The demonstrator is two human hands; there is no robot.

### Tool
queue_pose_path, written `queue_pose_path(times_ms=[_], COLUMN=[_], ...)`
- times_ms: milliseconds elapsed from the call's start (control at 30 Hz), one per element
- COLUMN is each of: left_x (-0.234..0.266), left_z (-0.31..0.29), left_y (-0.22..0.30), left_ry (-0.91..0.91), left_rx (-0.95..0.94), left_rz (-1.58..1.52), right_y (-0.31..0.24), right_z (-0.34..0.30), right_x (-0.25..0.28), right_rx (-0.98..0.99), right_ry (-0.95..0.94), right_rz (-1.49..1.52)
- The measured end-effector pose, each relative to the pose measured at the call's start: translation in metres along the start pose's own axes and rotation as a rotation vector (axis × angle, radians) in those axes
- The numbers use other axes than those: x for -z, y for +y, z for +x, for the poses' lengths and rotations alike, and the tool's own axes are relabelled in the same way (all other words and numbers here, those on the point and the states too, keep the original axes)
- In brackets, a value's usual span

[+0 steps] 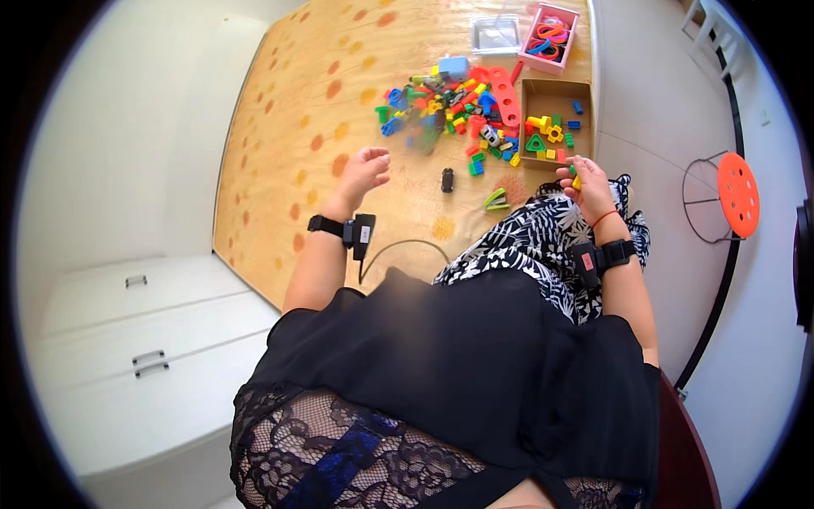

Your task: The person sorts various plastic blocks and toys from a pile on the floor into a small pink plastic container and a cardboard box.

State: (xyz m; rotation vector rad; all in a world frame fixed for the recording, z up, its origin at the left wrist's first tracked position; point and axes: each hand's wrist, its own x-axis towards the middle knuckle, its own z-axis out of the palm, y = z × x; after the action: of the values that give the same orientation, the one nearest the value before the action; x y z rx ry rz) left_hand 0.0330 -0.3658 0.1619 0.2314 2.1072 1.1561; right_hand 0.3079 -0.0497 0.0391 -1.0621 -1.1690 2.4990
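Note:
My left hand (pixel 365 176) is raised over the wooden surface, left of the toy pile, with its fingers loosely apart and nothing in them. My right hand (pixel 588 185) is at the near edge of a cardboard box (pixel 556 89), its fingers closed on small green and yellow building blocks (pixel 577 181). Inside that box lie several coloured blocks, among them a yellow flower-shaped piece (pixel 555 134) and a green triangular one (pixel 536 143). A heap of mixed plastic blocks (pixel 458 106) spreads left of the box. Closer to me is a small black toy car (pixel 447 180).
A green stapler-like object (pixel 496 199) lies near my patterned trousers. Beyond the box stand a pink box (pixel 551 38) of coloured bands and a clear plastic tray (pixel 496 36). An orange round stool (pixel 738 195) is on the floor at right; white drawers (pixel 144 331) are at left.

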Motion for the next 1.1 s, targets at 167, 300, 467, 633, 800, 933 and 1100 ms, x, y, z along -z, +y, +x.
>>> queue_pose_path(times_ms=[167, 300, 467, 633, 800, 933, 1100], left_x=[0.046, 0.098, 0.088, 0.035, -0.015, -0.052, -0.063], left_z=[-0.079, -0.169, -0.177, -0.075, 0.012, 0.065, 0.119], left_y=[-0.026, -0.067, -0.076, -0.056, -0.070, -0.102, -0.132], left_ry=[0.253, 0.355, 0.133, -0.179, -0.406, -0.398, -0.317], left_rx=[-0.017, 0.173, 0.252, -0.001, -0.045, -0.073, -0.116], left_rz=[0.076, 0.330, 0.508, 0.493, 0.448, 0.372, 0.332], right_y=[0.014, 0.010, -0.004, -0.009, -0.004, -0.004, -0.012], right_z=[-0.015, -0.033, -0.039, -0.040, -0.035, -0.031, -0.004], right_x=[0.007, -0.005, -0.022, -0.017, -0.009, -0.014, -0.019], right_rx=[0.049, 0.141, 0.163, 0.119, 0.096, 0.107, 0.065], right_ry=[-0.082, -0.261, -0.125, -0.020, 0.058, 0.130, 0.255], right_rz=[0.067, 0.139, 0.046, 0.088, 0.040, -0.003, -0.130])
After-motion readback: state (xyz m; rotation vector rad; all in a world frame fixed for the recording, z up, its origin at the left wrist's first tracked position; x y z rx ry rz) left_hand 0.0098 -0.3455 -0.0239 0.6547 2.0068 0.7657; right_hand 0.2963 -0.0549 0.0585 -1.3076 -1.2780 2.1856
